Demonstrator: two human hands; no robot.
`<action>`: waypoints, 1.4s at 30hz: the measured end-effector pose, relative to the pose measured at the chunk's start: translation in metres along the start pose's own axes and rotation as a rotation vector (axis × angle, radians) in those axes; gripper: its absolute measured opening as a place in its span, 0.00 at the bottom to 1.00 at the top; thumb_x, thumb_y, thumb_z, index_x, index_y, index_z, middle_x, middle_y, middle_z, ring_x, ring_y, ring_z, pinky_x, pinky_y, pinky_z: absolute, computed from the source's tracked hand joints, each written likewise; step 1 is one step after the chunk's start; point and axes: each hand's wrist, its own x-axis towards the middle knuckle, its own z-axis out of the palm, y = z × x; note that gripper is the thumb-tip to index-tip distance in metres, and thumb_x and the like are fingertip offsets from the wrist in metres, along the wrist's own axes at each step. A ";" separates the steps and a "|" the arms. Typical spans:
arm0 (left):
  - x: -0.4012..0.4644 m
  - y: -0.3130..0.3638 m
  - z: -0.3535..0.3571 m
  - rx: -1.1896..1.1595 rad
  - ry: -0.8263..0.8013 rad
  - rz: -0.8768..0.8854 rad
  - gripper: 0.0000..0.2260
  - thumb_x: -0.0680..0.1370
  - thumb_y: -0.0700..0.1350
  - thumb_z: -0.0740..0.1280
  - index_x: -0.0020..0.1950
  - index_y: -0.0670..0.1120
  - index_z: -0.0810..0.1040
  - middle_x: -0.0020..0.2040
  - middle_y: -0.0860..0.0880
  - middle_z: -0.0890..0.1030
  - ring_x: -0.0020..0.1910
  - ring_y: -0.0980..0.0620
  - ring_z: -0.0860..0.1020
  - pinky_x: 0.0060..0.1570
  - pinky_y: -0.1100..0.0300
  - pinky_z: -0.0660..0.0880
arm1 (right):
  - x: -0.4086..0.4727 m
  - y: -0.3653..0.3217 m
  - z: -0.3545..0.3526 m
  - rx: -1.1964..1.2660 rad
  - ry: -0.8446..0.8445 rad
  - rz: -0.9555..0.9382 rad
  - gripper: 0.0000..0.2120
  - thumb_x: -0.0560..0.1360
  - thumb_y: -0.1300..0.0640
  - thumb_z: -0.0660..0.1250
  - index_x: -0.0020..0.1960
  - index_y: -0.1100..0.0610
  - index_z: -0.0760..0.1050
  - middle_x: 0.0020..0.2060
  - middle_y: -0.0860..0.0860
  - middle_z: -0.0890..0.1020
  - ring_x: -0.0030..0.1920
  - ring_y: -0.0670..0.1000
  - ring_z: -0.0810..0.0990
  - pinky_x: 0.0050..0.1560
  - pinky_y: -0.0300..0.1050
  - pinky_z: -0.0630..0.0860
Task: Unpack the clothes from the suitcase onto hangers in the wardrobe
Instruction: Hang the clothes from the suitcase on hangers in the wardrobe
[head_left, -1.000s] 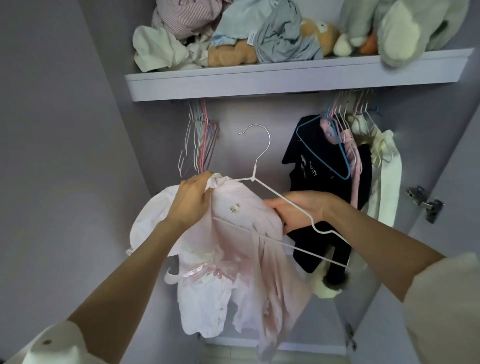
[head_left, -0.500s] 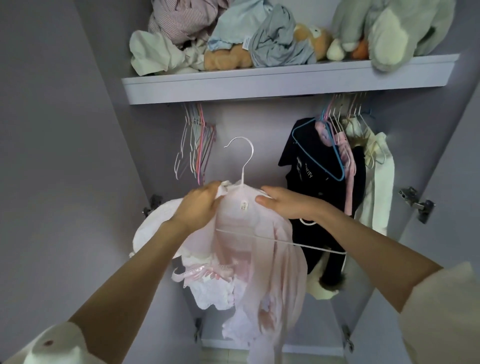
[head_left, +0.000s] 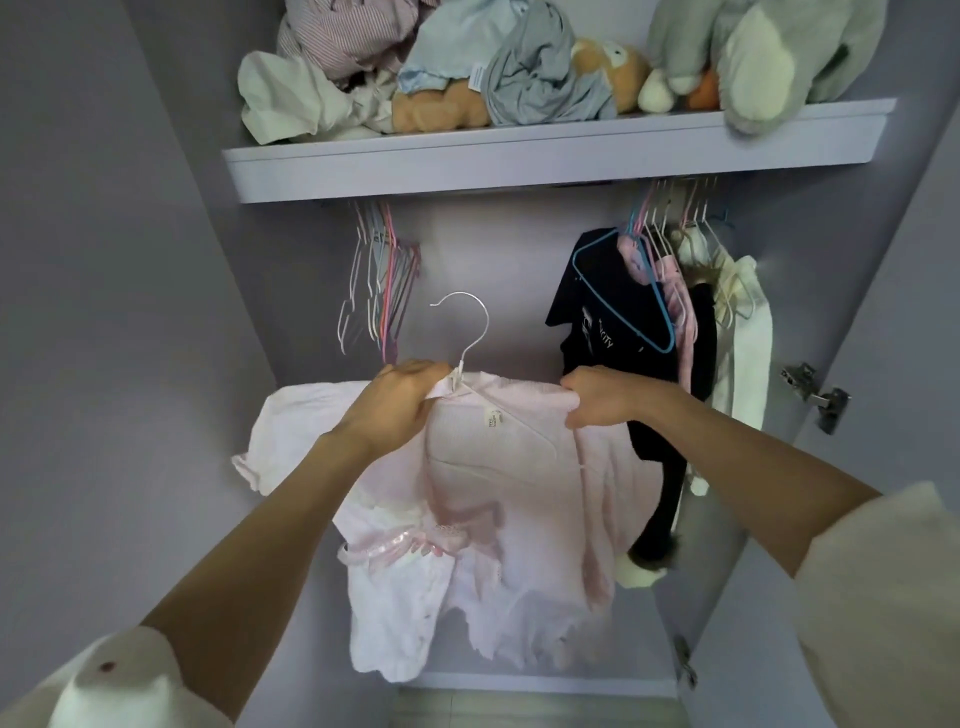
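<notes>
The left hand (head_left: 397, 410) is gripping the pink garment (head_left: 498, 499) at its neckline beside the white wire hanger (head_left: 470, 340), whose hook is rising above it. The right hand (head_left: 605, 397) is pinching the garment's other shoulder, hands apart. Hung clothes (head_left: 649, 332) are hanging just beyond the right hand.

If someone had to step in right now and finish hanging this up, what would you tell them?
Left hand: grips the pink garment at its neckline, right by the neck of the white hanger.
Right hand: pinches the garment's other shoulder.
Where things are: the hanger sits inside the garment, hook sticking up, held in front of the wardrobe and not on the rail. Empty hangers hang at the left, hung clothes at the right, with a free gap between them.
Done: garment is on the hanger.
Left: straighten the shoulders, hook it in the gap. The suitcase is out of view, so I cannot tell what remains in it.
</notes>
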 end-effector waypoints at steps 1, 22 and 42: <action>0.002 0.002 0.001 0.030 -0.006 0.018 0.15 0.76 0.32 0.59 0.62 0.41 0.74 0.57 0.43 0.78 0.59 0.44 0.74 0.57 0.59 0.64 | 0.003 0.002 0.004 -0.092 0.064 -0.014 0.13 0.73 0.63 0.63 0.33 0.58 0.63 0.32 0.49 0.68 0.36 0.51 0.70 0.33 0.43 0.64; 0.011 0.006 0.005 0.219 0.375 -0.242 0.14 0.60 0.21 0.65 0.42 0.32 0.78 0.33 0.37 0.77 0.32 0.38 0.76 0.31 0.53 0.70 | 0.007 0.005 0.014 0.560 0.655 0.135 0.20 0.74 0.57 0.62 0.66 0.58 0.67 0.56 0.56 0.77 0.55 0.57 0.77 0.50 0.47 0.74; 0.003 -0.018 -0.017 -1.024 0.125 -0.768 0.20 0.75 0.56 0.66 0.53 0.39 0.79 0.43 0.45 0.81 0.43 0.49 0.79 0.46 0.59 0.76 | 0.006 0.013 0.043 0.034 0.662 -0.201 0.21 0.77 0.49 0.49 0.40 0.65 0.69 0.35 0.59 0.74 0.38 0.58 0.73 0.37 0.45 0.60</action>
